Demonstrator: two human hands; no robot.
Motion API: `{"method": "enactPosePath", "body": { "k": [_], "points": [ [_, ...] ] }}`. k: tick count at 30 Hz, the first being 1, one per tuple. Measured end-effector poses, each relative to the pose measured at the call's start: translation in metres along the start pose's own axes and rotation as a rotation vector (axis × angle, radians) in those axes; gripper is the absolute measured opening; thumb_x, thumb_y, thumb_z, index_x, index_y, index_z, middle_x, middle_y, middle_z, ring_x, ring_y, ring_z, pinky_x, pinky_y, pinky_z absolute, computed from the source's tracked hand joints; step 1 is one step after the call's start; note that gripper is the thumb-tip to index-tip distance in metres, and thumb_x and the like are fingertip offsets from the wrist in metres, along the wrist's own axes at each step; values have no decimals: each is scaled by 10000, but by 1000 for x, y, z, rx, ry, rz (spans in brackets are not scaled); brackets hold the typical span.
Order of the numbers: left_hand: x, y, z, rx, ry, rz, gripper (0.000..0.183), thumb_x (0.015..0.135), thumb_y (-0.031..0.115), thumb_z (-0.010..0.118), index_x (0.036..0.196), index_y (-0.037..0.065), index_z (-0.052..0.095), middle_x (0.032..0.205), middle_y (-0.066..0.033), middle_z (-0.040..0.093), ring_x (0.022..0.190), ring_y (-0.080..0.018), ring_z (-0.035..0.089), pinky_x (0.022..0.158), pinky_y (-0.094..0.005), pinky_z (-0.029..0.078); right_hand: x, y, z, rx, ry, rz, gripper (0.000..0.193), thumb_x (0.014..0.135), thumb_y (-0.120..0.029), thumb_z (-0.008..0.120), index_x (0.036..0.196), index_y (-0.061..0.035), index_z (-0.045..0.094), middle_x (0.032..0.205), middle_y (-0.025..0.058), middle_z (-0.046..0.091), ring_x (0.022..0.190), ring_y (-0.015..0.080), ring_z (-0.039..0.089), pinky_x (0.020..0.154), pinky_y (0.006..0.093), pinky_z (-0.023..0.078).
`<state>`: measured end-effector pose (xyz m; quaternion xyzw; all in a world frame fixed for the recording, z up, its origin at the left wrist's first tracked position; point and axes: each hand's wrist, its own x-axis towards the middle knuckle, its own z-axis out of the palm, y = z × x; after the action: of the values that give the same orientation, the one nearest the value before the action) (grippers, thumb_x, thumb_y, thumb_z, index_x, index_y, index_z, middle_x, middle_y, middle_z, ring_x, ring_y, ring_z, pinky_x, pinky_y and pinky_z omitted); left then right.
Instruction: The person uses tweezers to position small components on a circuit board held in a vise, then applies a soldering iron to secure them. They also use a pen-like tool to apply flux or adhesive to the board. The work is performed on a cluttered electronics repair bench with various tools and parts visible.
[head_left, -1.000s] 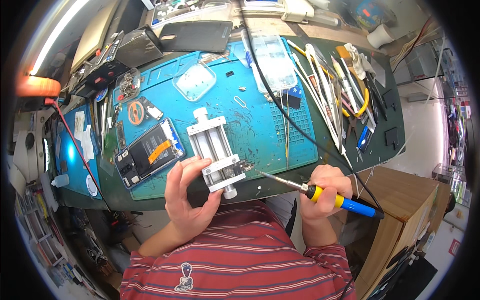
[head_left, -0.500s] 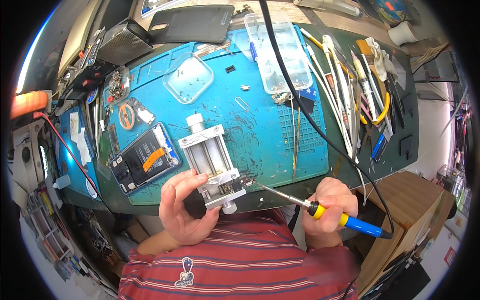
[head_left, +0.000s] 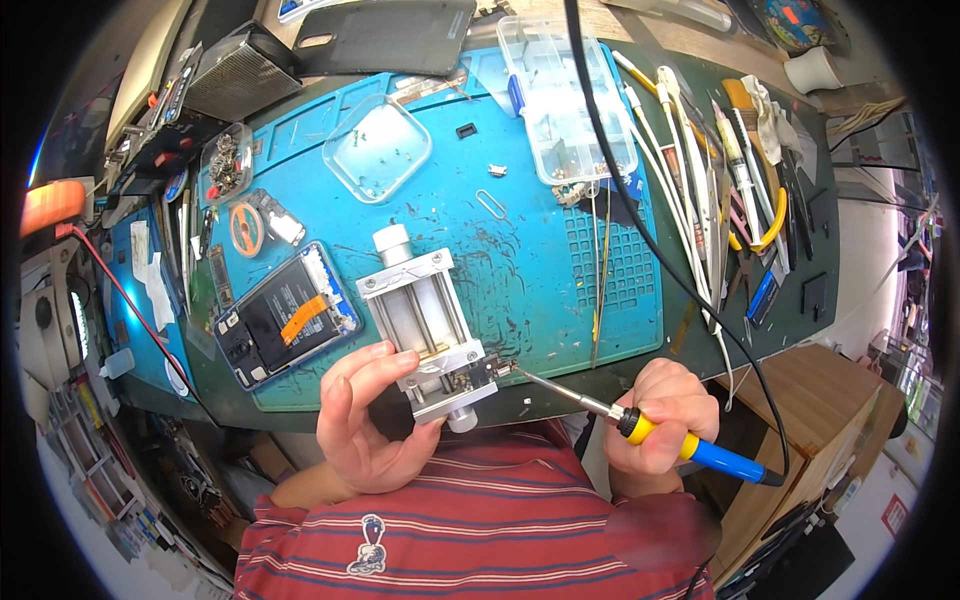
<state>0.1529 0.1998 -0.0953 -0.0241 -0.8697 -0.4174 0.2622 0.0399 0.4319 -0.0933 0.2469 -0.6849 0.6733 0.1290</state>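
My left hand (head_left: 372, 425) grips the near end of a silver metal clamp (head_left: 425, 300), fingers on its left side and thumb at its near bar. A small dark circuit board (head_left: 468, 378) sits between the clamp's near jaws, with a small metal connector (head_left: 505, 368) jutting out on its right. In my right hand (head_left: 662, 420) is a yellow and blue soldering iron (head_left: 690, 445), held in a closed grip. Its tip points left and reaches the connector; whether it touches is too small to tell. A black cord (head_left: 650, 250) runs from the iron's handle up past the top edge.
An opened phone (head_left: 285, 320) lies left of the clamp on the blue mat (head_left: 480, 270). Farther back are a clear tray (head_left: 378, 150) of tiny parts and a clear compartment box (head_left: 565, 120). Tweezers, brushes and pliers (head_left: 770, 225) crowd the right side. A paper clip (head_left: 491, 205) lies mid-mat.
The view has shifted slightly, so the mat's things sit a little differently in the picture. Both hands keep their grips, and the iron's tip stays by the connector.
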Motion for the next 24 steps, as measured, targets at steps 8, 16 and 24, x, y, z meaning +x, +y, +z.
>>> {"method": "enactPosePath", "body": {
  "k": [8,16,24],
  "points": [
    [0,1,-1,-7,-7,-4,999,782,20,805,1552,-47,172,1192,-237,675,1137,-357,598,1013,-448,459,3,-3,-1,-13,5,30,212,957,-253,531,866,-63,511,610,36,482,448,132,443,456,269,324],
    [1,1,-1,5,-11,-3,1002,781,14,799,1554,-47,164,1178,-239,678,1129,-360,601,1006,-454,462,2,-2,-1,-34,-17,34,224,971,-264,524,874,-63,514,615,29,487,454,130,455,463,266,338],
    [0,1,-1,0,-14,-8,1016,773,6,805,1554,-47,158,1183,-245,674,1128,-364,598,1007,-453,466,2,-2,-1,-36,-17,31,223,972,-262,526,874,-62,513,618,25,483,458,125,447,468,263,336]
  ]
}}
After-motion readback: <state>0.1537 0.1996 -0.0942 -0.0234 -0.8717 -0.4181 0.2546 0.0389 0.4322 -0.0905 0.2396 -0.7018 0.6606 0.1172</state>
